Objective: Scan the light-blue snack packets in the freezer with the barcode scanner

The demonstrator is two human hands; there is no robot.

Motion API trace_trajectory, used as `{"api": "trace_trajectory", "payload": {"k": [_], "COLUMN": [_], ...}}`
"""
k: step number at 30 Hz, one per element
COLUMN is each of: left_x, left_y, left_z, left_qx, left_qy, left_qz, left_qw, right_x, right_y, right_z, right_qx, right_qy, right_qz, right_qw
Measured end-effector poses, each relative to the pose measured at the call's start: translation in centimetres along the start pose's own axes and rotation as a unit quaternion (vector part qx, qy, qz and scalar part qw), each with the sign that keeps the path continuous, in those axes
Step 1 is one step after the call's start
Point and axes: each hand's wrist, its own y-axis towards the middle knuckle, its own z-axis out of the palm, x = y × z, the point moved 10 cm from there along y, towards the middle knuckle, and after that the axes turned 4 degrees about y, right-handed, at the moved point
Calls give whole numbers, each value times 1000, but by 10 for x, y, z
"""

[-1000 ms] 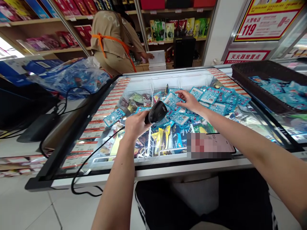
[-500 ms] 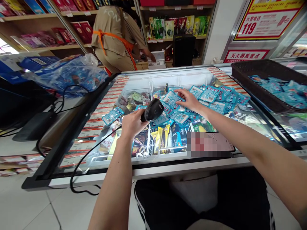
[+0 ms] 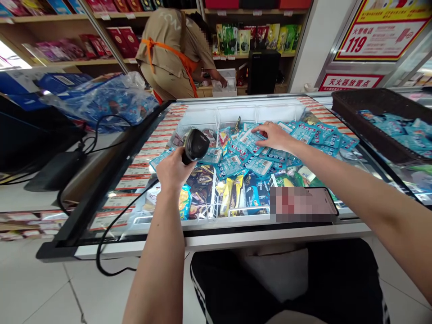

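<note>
Facing a glass-lidded chest freezer [image 3: 236, 240], doubling as a desk for teal packets [image 3: 303, 135] fanned out label-up, likely for easy reading. Pressing the right hand [image 3: 275, 136] down on one packet [image 3: 248, 140] near the middle of the lid, fingers spread and flat, seemingly pinning it in place. Gripping a corded scanner [image 3: 195, 145] in the left hand [image 3: 173, 168], fingers wrapped tight round its handle, head tilted toward the packets. Compared with half a second ago, swinging the scanner leftward off the pile and keeping the right hand planted.
</note>
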Motion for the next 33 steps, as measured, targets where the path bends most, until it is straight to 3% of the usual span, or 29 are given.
{"api": "trace_trajectory", "payload": {"k": [5,8,11,15,19,26,33], "left_x": [15,19,19,19,20,21,19], "left_y": [1,1,1,0,0,1,0], "left_z": [-3,-6,-8,-8,-8,-6,-8], "left_qx": [-26,-42,-41,-37,-38,-24,-25], "left_qy": [9,5,-2,-5,-4,-15,-12], "left_qz": [-28,-35,-37,-43,-40,-45,-39], "left_qw": [999,998,998,998,999,999,999], "right_x": [-14,2,40,88,111,118,104], "right_y": [5,9,15,24,30,36,41], "right_z": [-7,-7,12,53,82,101,97], "right_qx": [-30,-81,-69,5,41,41,5], "right_qy": [-59,-71,-66,-64,-74,-109,-69], "right_qz": [29,5,-45,-80,-67,-53,-18], "right_qw": [997,994,994,995,994,992,997]}}
